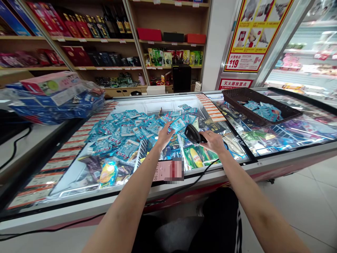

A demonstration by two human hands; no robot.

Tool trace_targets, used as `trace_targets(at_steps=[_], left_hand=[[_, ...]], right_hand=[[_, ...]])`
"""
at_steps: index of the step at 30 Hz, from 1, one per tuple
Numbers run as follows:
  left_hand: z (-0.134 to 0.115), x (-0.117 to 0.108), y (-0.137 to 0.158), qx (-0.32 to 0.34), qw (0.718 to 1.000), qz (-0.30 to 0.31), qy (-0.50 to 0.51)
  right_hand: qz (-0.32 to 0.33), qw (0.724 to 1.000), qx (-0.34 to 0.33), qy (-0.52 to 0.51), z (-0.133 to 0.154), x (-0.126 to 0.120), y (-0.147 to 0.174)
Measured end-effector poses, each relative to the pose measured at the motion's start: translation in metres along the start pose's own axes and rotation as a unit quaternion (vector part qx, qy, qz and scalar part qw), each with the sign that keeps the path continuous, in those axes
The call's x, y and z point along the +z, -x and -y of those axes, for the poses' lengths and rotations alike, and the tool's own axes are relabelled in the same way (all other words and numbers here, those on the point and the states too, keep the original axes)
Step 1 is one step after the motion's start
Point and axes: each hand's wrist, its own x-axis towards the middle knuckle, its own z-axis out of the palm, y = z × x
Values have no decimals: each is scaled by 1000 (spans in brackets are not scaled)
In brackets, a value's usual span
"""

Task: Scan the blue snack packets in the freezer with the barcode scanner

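Note:
My left hand [165, 134] reaches over the freezer's glass top and grips the edge of a blue packet [178, 124]. In my right hand [212, 141] is a black barcode scanner [193, 134], its head tilted toward that packet. A thin black cable runs from the scanner down along the freezer's front edge. Many more blue packets [127, 130] lie in a loose heap on the glass, to the left of and behind my hands. Frozen goods in colourful bags [196, 157] show through the glass below.
A brown basket [286, 118] with some blue packets stands on the freezer at the right. Plastic-wrapped boxes [60, 96] sit at the left end. Behind the freezer [86, 207] are shelves [105, 39] of boxes and bottles. A pink note [163, 171] lies at the front edge.

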Motion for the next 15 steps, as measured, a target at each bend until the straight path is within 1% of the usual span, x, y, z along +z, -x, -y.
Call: trace_targets(at_steps=[4,11,15], left_hand=[[3,1,-1,11,1000,17,0],[6,3,-1,14,1000,18,9],[5,2,0,17,1000,16,10]], right_hand=[[-3,1000,-6,-2,0,1,0],[-6,1000,-14,-1,-1,2,0],[-20,999,-28,4,0,1,0]])
